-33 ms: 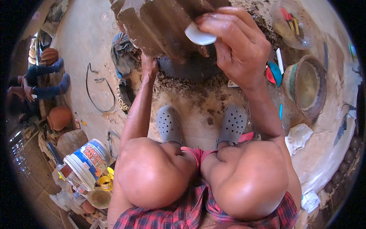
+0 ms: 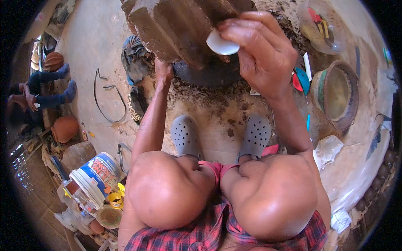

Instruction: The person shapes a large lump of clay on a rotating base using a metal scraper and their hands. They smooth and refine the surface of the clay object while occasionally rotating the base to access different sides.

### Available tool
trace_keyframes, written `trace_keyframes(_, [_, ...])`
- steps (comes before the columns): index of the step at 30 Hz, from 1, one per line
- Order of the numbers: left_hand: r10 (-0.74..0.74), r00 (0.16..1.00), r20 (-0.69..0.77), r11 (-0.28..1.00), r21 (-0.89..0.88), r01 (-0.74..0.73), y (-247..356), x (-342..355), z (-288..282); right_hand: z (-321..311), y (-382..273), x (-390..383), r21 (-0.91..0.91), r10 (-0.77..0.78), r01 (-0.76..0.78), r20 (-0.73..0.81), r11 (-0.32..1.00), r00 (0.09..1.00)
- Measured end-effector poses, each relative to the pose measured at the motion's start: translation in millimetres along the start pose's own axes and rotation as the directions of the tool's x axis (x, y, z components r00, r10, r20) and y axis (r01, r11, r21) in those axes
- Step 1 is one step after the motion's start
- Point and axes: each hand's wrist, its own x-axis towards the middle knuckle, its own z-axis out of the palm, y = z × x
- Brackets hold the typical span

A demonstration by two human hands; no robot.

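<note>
A large brown wet clay form (image 2: 176,29) with deep ridges stands at the top, on a dark round base (image 2: 205,75). My right hand (image 2: 268,54) is closed on a white, rounded scraper (image 2: 222,43), its thumb below and fingers above. The scraper lies against or just in front of the clay's lower right side; I cannot tell if it touches. My left hand (image 2: 163,70) reaches up under the clay's lower left edge. Its fingers are hidden behind the form.
Damp clay crumbs surround the base. At right stand a water-filled basin (image 2: 337,94), a clear tub of tools (image 2: 322,29) and a teal-and-red piece (image 2: 302,81). A dark cloth (image 2: 135,58) and strap lie left, with a white bucket (image 2: 96,178) lower. Another person sits far left.
My right hand and the scraper have shifted slightly right and down along the clay. My left hand stays in place.
</note>
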Motion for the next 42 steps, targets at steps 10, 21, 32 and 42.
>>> trace_keyframes(10, [-0.233, 0.971, 0.045, 0.970, -0.060, 0.236, -78.0, 10.1, 7.2, 26.7, 19.5, -120.7, -0.006, 0.161, -0.161, 0.101, 0.987, 0.982])
trace_keyframes(21, [-0.370, 0.928, 0.029, 0.910, -0.192, 0.369, -28.5, 3.4, -4.3, 38.2, 6.8, -164.8, 0.270, 0.756, -0.764, 0.155, 0.587, 0.636])
trace_keyframes(32, [-0.134, 0.986, 0.101, 0.965, 0.239, 0.107, -102.8, -11.5, 3.7, 18.9, -17.3, -106.7, 0.362, 0.661, -0.651, 0.115, 0.667, 0.742])
trace_keyframes(42, [-0.069, 0.996, 0.058, 0.937, 0.346, 0.045, -32.2, -24.2, 19.5, -46.0, 34.5, 23.8, -0.341, -0.177, 0.244, 0.217, 0.908, 0.960])
